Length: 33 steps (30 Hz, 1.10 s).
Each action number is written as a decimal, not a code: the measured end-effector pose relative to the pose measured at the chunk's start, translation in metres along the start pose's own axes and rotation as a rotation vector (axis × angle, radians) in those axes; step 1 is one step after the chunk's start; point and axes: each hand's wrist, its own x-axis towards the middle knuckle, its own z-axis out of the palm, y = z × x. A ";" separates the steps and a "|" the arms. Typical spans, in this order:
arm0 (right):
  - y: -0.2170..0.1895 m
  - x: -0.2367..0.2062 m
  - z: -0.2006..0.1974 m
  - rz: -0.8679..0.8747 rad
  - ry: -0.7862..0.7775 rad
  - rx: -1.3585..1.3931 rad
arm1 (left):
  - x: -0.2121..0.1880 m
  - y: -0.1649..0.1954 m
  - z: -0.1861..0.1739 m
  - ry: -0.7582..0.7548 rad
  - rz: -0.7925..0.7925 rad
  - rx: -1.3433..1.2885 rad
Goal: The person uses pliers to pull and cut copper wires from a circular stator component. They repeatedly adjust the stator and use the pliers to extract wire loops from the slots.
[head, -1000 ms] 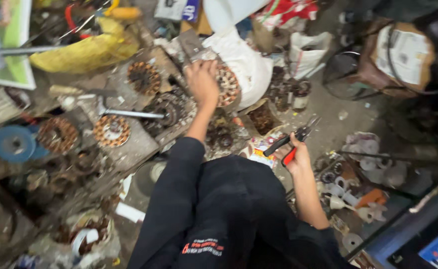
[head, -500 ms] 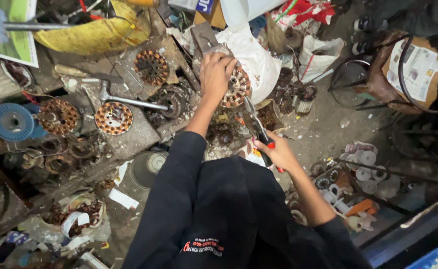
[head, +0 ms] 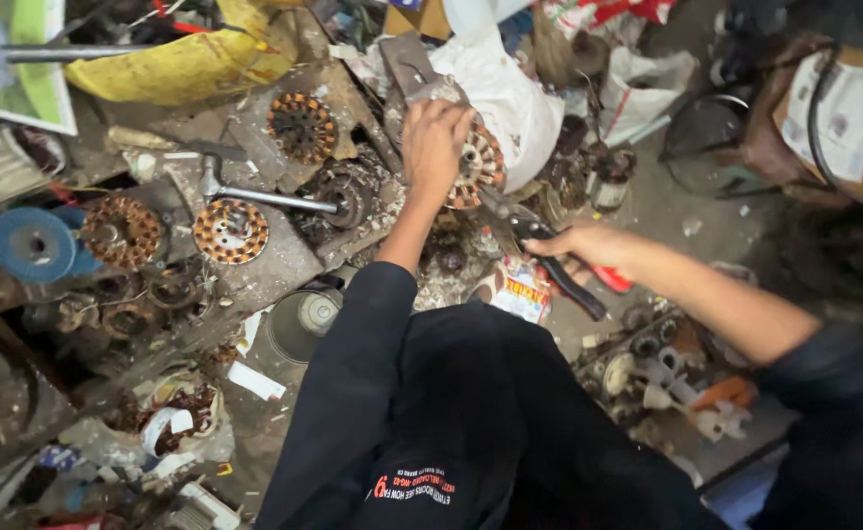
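My left hand [head: 434, 145] is stretched out and grips the top of a round motor stator [head: 483, 165] with copper windings, which lies on a cluttered work surface. My right hand [head: 589, 247] is shut on a pair of pliers [head: 577, 291] with one red and one black handle. The pliers' jaws point up and left and reach the lower right edge of the stator. A black garment covers my lap below both arms.
Other wound stators [head: 301, 126] [head: 230, 231] [head: 120, 231] lie to the left, with a steel shaft [head: 265, 199] and a blue disc [head: 31, 243]. A yellow sack [head: 171, 64] and a white bag [head: 515, 93] lie behind. Small white parts [head: 667, 378] lie at the right.
My right hand has brought the pliers up and left, from beside my knee to the stator's edge. My left hand has stayed on the stator.
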 end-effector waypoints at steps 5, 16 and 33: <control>0.036 0.028 0.046 -0.481 0.550 -0.172 | 0.009 0.006 -0.003 0.011 0.021 -0.075; -0.001 0.004 0.002 -0.086 0.080 -0.041 | 0.009 0.007 0.003 -0.062 0.030 -0.075; 0.005 0.005 0.021 -0.114 -0.004 0.017 | 0.011 0.002 0.006 -0.035 0.064 0.004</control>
